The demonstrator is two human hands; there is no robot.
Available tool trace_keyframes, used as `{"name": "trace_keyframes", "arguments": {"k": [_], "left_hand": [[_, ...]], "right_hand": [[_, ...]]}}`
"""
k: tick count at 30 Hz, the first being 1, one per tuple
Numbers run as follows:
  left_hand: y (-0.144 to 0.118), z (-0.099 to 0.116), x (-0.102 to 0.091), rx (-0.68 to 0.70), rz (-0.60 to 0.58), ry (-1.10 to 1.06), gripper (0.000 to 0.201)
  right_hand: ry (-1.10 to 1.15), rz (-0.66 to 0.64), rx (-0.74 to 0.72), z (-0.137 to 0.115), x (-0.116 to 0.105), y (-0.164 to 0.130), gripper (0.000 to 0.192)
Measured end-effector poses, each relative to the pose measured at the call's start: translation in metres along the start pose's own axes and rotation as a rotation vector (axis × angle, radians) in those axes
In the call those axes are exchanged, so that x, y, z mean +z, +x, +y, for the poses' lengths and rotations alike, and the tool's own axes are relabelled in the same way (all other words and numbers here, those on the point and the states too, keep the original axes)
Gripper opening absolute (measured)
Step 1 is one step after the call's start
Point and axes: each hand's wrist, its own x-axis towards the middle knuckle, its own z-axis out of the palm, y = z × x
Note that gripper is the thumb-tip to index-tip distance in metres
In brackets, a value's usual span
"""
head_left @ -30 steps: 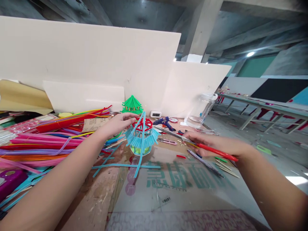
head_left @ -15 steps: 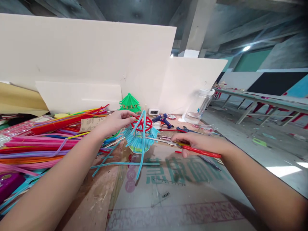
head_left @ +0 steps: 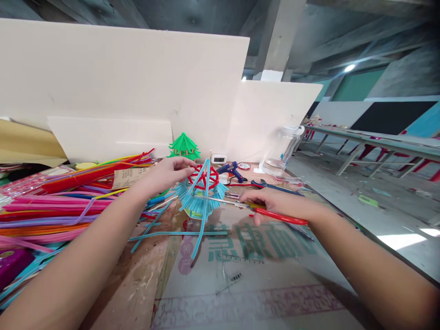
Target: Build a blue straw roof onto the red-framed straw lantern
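A small pavilion model (head_left: 201,192) made of light-blue straws with a red straw frame stands on the cardboard-covered table (head_left: 240,275). My left hand (head_left: 168,174) grips its top left edge with the fingertips. My right hand (head_left: 271,204) holds red-handled scissors (head_left: 275,214); their metal blades point left and reach the model's blue fringe. Long blue straws (head_left: 178,234) hang from the model and lie across the table in front of it.
A big pile of coloured straws (head_left: 62,201) fills the left side. Behind the model stand a green straw pavilion (head_left: 184,146), a small clock (head_left: 218,159), a blue glue gun (head_left: 232,170) and a clear jar (head_left: 282,151). White boards (head_left: 120,82) wall the back.
My right hand has moved left with the scissors, bringing the blades up to the blue fringe. The left hand has stayed on the model's top.
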Motion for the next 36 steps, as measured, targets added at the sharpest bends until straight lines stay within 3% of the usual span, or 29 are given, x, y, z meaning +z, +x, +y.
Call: {"name": "trace_keyframes", "arguments": {"k": [18,36], "left_hand": [[0.003,-0.008,-0.001,0.036,-0.004,0.001,0.037],[0.004,-0.007,0.001,-0.043,0.034,-0.053,0.032]], "right_hand": [[-0.033,0.011,-0.027,0.010,0.004,0.001,0.032],[0.020,0.048,-0.019,-0.011,0.006,0.003,0.023]]}}
